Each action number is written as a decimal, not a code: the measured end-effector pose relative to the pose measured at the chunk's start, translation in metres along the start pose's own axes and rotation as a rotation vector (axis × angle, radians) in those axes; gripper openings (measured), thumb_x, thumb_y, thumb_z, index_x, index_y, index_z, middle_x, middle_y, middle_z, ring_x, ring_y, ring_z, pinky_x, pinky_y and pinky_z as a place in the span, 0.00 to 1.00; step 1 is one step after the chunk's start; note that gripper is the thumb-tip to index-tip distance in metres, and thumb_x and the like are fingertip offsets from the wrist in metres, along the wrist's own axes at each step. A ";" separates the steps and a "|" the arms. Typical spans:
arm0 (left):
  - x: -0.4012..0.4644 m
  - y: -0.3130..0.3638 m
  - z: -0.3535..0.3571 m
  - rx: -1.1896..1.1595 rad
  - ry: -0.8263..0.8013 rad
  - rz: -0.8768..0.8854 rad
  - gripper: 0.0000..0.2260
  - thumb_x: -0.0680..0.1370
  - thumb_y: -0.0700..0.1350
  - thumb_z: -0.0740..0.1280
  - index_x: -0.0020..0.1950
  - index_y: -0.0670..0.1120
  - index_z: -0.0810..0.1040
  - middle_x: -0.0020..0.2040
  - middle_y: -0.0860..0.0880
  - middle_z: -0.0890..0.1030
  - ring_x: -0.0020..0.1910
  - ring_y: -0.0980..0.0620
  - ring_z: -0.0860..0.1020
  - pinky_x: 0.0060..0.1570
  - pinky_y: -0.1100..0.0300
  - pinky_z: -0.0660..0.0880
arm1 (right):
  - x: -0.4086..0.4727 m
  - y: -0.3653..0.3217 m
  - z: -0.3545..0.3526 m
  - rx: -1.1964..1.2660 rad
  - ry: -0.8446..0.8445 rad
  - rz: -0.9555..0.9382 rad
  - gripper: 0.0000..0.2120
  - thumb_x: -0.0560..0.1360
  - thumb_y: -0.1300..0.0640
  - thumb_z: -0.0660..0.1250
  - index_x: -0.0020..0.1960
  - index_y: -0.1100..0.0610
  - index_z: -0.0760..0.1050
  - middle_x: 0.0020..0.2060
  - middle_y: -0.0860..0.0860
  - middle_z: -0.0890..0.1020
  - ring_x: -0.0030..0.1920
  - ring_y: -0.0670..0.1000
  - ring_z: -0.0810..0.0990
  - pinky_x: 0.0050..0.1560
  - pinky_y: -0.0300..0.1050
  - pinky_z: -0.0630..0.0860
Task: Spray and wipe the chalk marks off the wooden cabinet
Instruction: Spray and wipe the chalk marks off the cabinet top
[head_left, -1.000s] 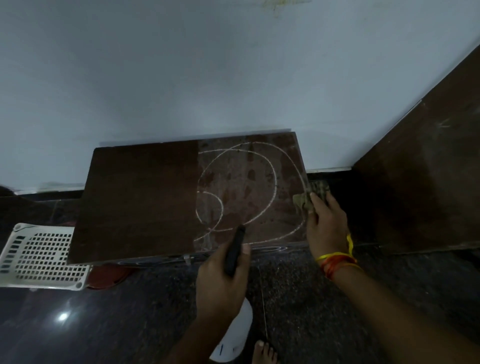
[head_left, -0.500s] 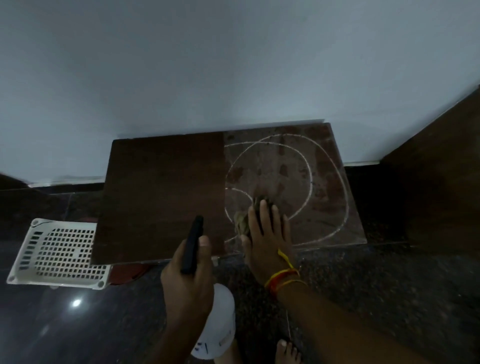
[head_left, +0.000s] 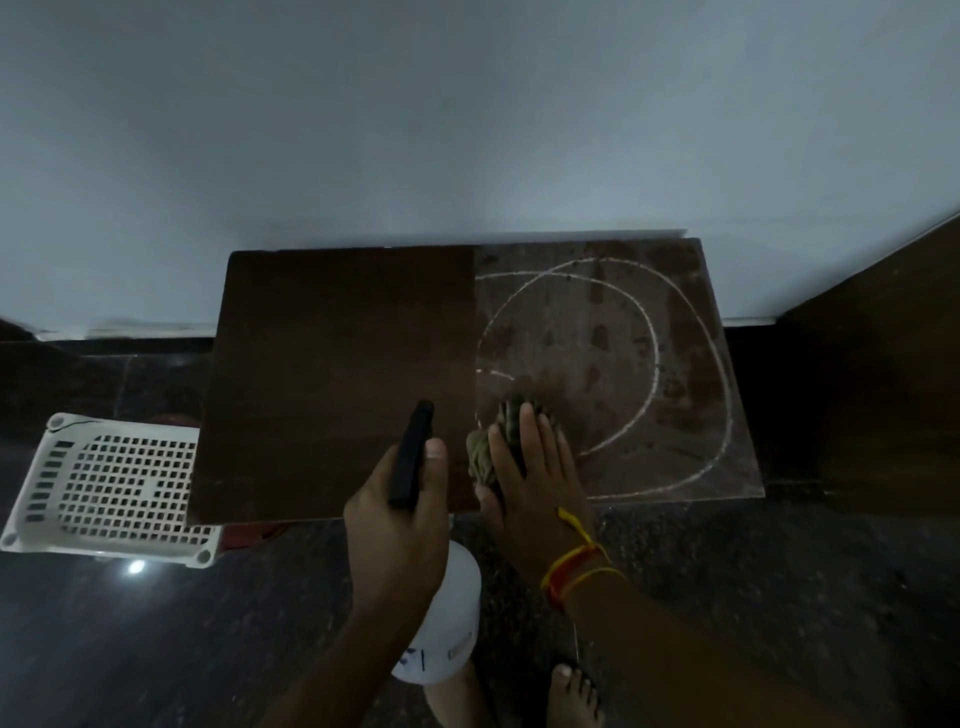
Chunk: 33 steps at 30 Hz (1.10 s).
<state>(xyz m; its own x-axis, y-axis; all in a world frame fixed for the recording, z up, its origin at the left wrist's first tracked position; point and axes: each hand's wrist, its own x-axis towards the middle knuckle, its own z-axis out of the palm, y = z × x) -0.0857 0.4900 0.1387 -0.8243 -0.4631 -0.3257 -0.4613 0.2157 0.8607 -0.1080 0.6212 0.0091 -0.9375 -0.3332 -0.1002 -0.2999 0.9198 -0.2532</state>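
Both hands are engaged: the right hand (head_left: 530, 483) is laid flat, fingers straight, pressing a cloth (head_left: 493, 441) onto the wooden cabinet (head_left: 337, 374), while the spray bottle (head_left: 441, 623) is gripped by the left hand (head_left: 400, 525). Wiping is judged underway. Chalk marks (head_left: 649, 332) remain rightward; sweeps toward them are called for next.

Dark wooden cabinet (head_left: 337, 374) top, matt, its right half smeared and chalky.
Crumpled cloth (head_left: 498, 436); white perforated plastic basket (head_left: 111, 483); glossy speckled stone floor (head_left: 753, 571).
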 end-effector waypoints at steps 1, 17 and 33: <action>0.002 0.000 0.000 0.000 0.002 0.006 0.13 0.71 0.63 0.59 0.39 0.55 0.74 0.38 0.40 0.80 0.36 0.36 0.79 0.35 0.40 0.77 | 0.008 0.000 0.000 -0.012 0.006 -0.002 0.30 0.77 0.43 0.55 0.75 0.56 0.60 0.75 0.62 0.57 0.74 0.64 0.55 0.71 0.63 0.60; 0.025 0.005 -0.005 -0.018 -0.013 -0.024 0.21 0.71 0.64 0.58 0.42 0.47 0.77 0.36 0.35 0.78 0.31 0.37 0.76 0.30 0.46 0.74 | 0.018 -0.011 0.002 -0.041 -0.007 -0.004 0.29 0.77 0.44 0.54 0.75 0.55 0.59 0.74 0.64 0.57 0.74 0.64 0.54 0.72 0.63 0.57; 0.060 0.019 0.000 0.035 -0.041 -0.043 0.11 0.78 0.57 0.60 0.39 0.53 0.73 0.37 0.38 0.80 0.34 0.37 0.80 0.33 0.44 0.78 | 0.050 -0.013 -0.001 -0.045 0.025 0.059 0.29 0.76 0.45 0.54 0.74 0.56 0.61 0.73 0.65 0.60 0.73 0.64 0.57 0.72 0.61 0.53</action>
<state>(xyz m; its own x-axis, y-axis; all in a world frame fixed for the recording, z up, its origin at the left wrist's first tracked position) -0.1442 0.4661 0.1360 -0.8162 -0.4368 -0.3782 -0.5067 0.2266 0.8318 -0.1513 0.5926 0.0089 -0.9577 -0.2733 -0.0897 -0.2509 0.9463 -0.2036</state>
